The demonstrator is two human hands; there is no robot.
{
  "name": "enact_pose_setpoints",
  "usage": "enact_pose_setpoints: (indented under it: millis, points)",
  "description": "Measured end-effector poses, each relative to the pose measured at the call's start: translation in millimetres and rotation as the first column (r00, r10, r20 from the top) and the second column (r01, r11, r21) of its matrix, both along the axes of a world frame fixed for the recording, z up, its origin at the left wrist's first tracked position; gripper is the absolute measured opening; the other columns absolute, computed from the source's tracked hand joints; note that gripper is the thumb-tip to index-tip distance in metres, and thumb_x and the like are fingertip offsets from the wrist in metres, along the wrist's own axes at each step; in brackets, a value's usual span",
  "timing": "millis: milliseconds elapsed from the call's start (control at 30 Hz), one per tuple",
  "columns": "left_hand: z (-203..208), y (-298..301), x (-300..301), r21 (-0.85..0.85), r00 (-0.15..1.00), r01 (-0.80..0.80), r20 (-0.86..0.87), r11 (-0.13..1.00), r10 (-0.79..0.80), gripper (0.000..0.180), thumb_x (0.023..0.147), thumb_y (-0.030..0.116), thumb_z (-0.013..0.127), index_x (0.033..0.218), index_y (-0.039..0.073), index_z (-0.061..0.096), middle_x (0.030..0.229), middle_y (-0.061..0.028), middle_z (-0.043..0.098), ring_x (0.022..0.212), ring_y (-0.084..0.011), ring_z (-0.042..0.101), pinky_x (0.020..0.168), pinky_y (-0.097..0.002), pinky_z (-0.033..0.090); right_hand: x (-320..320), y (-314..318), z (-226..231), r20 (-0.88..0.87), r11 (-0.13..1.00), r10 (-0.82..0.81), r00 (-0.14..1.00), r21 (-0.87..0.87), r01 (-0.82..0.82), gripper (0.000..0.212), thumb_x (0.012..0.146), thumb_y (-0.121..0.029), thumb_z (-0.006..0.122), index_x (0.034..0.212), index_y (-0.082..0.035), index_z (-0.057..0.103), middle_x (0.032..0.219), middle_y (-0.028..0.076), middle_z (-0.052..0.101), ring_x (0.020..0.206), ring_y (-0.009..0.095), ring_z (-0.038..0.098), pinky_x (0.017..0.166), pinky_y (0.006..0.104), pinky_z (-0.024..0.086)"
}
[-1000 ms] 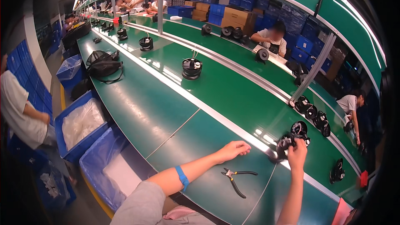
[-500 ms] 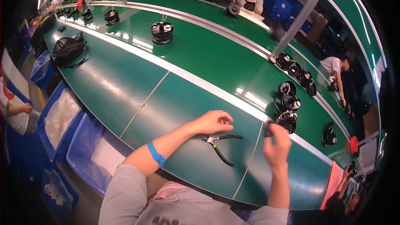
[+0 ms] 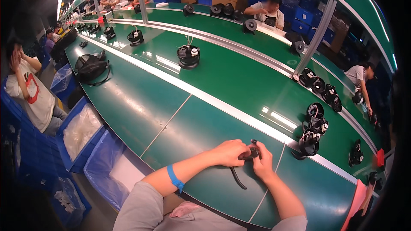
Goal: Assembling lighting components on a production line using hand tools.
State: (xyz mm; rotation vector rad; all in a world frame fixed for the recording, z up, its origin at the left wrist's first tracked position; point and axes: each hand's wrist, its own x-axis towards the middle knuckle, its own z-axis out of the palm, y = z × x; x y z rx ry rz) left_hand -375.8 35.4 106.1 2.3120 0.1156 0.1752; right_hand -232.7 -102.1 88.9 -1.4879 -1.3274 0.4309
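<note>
Both my hands meet above the near bench, their fingers closed about a small black part (image 3: 254,151) of a kind I cannot make out. My left hand (image 3: 232,152) comes in from the left with curled fingers touching the part's near side. On its other side my right hand (image 3: 263,161) grips it between thumb and fingers. Beneath the left hand lies a pair of pliers (image 3: 238,179); one dark handle shows, while the jaws are hidden by the hand.
Beyond a pale rail, round black motor-like units (image 3: 309,142) cluster on the green conveyor (image 3: 239,85); another unit (image 3: 188,56) stands farther left. A black bag (image 3: 90,67) rests on the bench's left end. Blue lined bins (image 3: 102,162) line its near edge. Co-workers sit across and at left.
My right hand has moved left from beside the rail, bringing a dark part to my left hand. My left hand now covers much of the pliers. The view has shifted.
</note>
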Motion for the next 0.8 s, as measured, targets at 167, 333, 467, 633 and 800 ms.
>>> enact_pose_setpoints:
  millis: [167, 333, 467, 633, 800]
  points:
    - [1, 4, 1, 0.036, 0.985, -0.173, 0.014, 0.984, 0.173, 0.023, 0.071, 0.018, 0.070, 0.090, 0.004, 0.065, 0.084, -0.0098, 0.065, 0.080, -0.0292, 0.064, 0.070, -0.0406, 0.052, -3, -2, 6, 0.417, 0.999, -0.050, 0.908, 0.022, 0.045, 0.048, 0.074, -0.012, 0.068, 0.117, 0.003, 0.055, 0.101, 0.018, 0.064, 0.097, 0.037, 0.063, 0.089, 0.0454, 0.048]
    - [-6, 16, 1, -0.087, 0.941, -0.289, 0.157, 0.954, 0.299, 0.026, 0.071, 0.018, 0.072, 0.091, 0.001, 0.069, 0.079, -0.0114, 0.066, 0.068, -0.0236, 0.066, 0.064, -0.0341, 0.054, -18, -6, 24, 0.699, 0.994, 0.052, 0.713, -0.108, 0.033, 0.075, 0.068, -0.037, 0.076, 0.124, 0.004, 0.048, 0.134, 0.024, 0.048, 0.132, 0.038, 0.042, 0.110, 0.0535, 0.026]
    - [-2, 20, -1, -0.127, 0.948, -0.307, 0.045, 0.943, 0.314, 0.025, 0.071, 0.018, 0.074, 0.089, 0.002, 0.070, 0.078, -0.0099, 0.067, 0.069, -0.0197, 0.066, 0.065, -0.0319, 0.054, -24, -7, 24, 0.701, 0.979, 0.095, 0.707, -0.193, 0.060, 0.087, 0.067, -0.047, 0.078, 0.128, 0.005, 0.044, 0.144, 0.025, 0.038, 0.140, 0.040, 0.032, 0.113, 0.0551, 0.022]
    - [-3, 31, -5, -0.340, 0.941, -0.331, -0.190, 0.880, 0.281, 0.025, 0.072, 0.018, 0.078, 0.089, 0.001, 0.071, 0.078, -0.0064, 0.069, 0.073, -0.0115, 0.065, 0.065, -0.0278, 0.053, -23, -8, 25, 0.693, 0.971, 0.130, 0.709, -0.234, 0.051, 0.087, 0.067, -0.046, 0.080, 0.129, 0.005, 0.044, 0.142, 0.025, 0.039, 0.139, 0.040, 0.032, 0.112, 0.0541, 0.024]
    - [-1, 39, -5, -0.566, 0.964, -0.245, -0.227, 0.787, 0.138, 0.020, 0.083, 0.016, 0.073, 0.092, -0.001, 0.070, 0.078, -0.0064, 0.068, 0.071, -0.0118, 0.064, 0.063, -0.0256, 0.053, -13, -7, 19, 0.640, 0.981, 0.151, 0.753, -0.191, -0.035, 0.076, 0.063, -0.031, 0.081, 0.124, 0.002, 0.049, 0.123, 0.021, 0.050, 0.119, 0.039, 0.047, 0.101, 0.0490, 0.038]
